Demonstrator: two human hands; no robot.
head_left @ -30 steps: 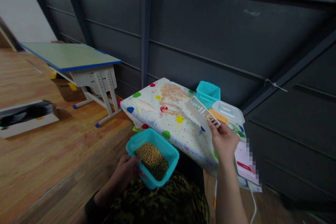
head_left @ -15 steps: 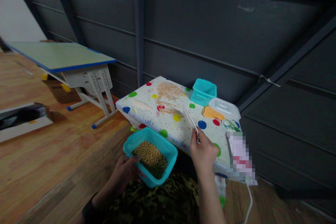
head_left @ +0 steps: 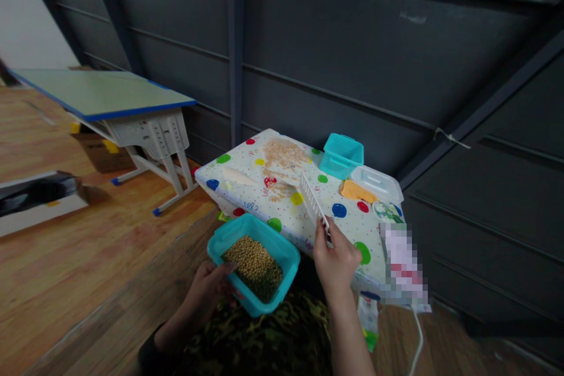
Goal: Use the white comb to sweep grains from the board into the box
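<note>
My left hand (head_left: 210,286) grips the near corner of a teal tub (head_left: 229,234) filled with small tan beans (head_left: 254,267), holding it below the table's front edge. My right hand (head_left: 335,259) is closed on one end of a white slotted plastic tray (head_left: 311,201), which stands on edge on the dotted tablecloth (head_left: 286,214). A scatter of tan grains (head_left: 285,155) lies on the cloth just beyond the tray.
At the table's back right stand a second teal tub (head_left: 342,155), a clear lidded box (head_left: 379,183) and an orange piece (head_left: 356,191). A blue-edged desk (head_left: 103,94) stands at the left on the wooden floor. A dark panelled wall rises behind.
My right hand has carried the white tray leftward and nearer across the cloth, toward the grains. The left hand and its tub of beans have stayed where they were.
</note>
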